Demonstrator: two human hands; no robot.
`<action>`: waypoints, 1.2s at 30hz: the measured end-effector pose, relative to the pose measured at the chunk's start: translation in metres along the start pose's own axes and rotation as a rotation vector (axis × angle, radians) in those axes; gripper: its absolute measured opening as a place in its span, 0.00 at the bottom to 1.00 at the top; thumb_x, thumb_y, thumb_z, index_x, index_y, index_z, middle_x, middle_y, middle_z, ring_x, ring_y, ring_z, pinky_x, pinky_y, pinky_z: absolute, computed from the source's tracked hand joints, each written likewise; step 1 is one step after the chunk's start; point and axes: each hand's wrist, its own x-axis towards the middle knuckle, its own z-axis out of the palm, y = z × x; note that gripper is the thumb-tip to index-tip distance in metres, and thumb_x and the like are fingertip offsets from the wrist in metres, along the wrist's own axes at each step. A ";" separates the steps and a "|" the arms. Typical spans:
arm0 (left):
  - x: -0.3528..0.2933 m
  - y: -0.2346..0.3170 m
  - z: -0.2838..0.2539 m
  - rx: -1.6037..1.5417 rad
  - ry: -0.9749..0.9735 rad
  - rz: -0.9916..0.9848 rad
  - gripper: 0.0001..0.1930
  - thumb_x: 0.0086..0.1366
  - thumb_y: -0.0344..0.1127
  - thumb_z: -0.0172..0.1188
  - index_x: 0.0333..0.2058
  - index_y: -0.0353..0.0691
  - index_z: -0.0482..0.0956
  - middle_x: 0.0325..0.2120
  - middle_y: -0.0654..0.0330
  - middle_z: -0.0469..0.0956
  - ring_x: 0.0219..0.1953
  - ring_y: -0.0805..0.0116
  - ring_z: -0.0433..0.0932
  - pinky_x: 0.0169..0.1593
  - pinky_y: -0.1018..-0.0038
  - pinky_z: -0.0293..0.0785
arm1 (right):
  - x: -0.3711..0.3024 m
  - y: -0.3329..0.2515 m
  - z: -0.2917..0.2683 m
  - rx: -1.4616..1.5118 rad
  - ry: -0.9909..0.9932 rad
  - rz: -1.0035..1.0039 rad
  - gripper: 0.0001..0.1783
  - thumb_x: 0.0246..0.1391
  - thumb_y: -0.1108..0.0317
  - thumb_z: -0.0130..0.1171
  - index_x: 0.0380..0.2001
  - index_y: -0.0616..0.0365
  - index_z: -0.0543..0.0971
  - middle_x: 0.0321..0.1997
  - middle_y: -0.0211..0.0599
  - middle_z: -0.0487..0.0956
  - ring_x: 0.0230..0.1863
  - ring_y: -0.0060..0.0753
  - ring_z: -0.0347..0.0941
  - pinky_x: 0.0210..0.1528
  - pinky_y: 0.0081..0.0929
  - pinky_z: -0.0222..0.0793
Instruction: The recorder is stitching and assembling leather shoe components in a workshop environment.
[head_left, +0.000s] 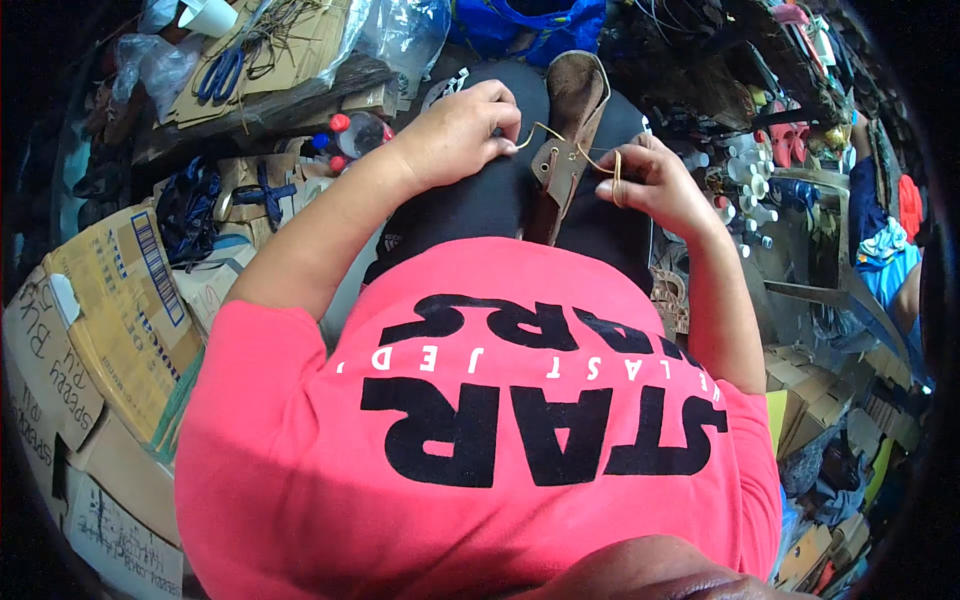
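Note:
A brown leather shoe piece (574, 95), with metal eyelets along its side, lies lengthwise between my thighs on black trousers. A thin tan lace (540, 127) runs through its eyelets and out to both sides. My left hand (476, 132), to the left of the shoe piece, pinches one end of the lace between thumb and fingers. On the other side my right hand (650, 180) grips the lace's other part, which hangs in a loop around the fingers. The lace's path inside the shoe piece is hidden.
Scissors with blue handles (220, 75) rest on cardboard at the far left, near a white cup (208, 17). A yellow-brown carton (125, 300) stands left. Several small bottles (748, 185) crowd the right side. A blue bag (530, 30) lies ahead.

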 end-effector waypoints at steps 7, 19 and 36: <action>-0.032 -0.031 -0.058 -0.231 -0.236 -0.491 0.11 0.61 0.38 0.59 0.28 0.35 0.75 0.22 0.67 0.72 0.25 0.79 0.68 0.30 0.77 0.66 | 0.003 0.050 -0.029 -0.163 0.559 -0.085 0.15 0.52 0.59 0.63 0.28 0.64 0.78 0.29 0.33 0.75 0.31 0.28 0.70 0.35 0.24 0.64; 0.022 -0.037 0.001 -2.019 0.285 -0.207 0.21 0.70 0.46 0.45 0.17 0.45 0.65 0.19 0.63 0.69 0.31 0.65 0.73 0.43 0.65 0.69 | -0.006 0.062 -0.024 1.632 0.097 -0.118 0.24 0.65 0.53 0.41 0.17 0.51 0.64 0.14 0.22 0.55 0.17 0.21 0.50 0.32 0.24 0.55; -0.041 -0.060 -0.028 0.083 0.561 -0.429 0.18 0.64 0.47 0.54 0.38 0.38 0.79 0.33 0.54 0.78 0.40 0.57 0.78 0.41 0.67 0.75 | -0.101 0.131 -0.069 -0.095 0.399 0.521 0.30 0.50 0.70 0.61 0.59 0.57 0.68 0.54 0.39 0.74 0.48 0.28 0.71 0.51 0.24 0.65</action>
